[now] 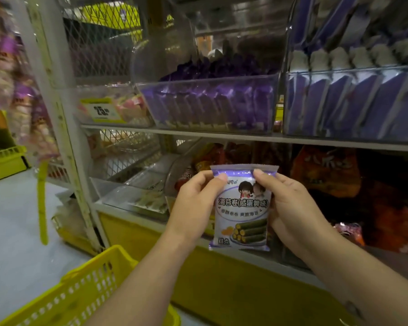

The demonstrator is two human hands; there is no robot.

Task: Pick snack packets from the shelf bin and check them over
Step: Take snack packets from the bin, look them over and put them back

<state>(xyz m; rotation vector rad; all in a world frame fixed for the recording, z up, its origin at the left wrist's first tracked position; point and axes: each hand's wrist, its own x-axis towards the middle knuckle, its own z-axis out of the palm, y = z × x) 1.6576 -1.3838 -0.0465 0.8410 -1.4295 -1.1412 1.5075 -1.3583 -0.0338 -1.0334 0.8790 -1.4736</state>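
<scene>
Shelf bins point(207, 102) of purple packets sit above; yellow basket point(80, 295) waits below left. Snack packet point(242, 208) is held upright, front toward the camera, probably for reading the print. Left hand point(198, 196) and right hand point(290, 208) each pinch a side near the top.

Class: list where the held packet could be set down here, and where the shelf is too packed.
Free: grey floor between white shelf post and yellow plastic basket. Crowded: clear upper bins of purple packets, and orange bags behind the white-purple packet.
</scene>
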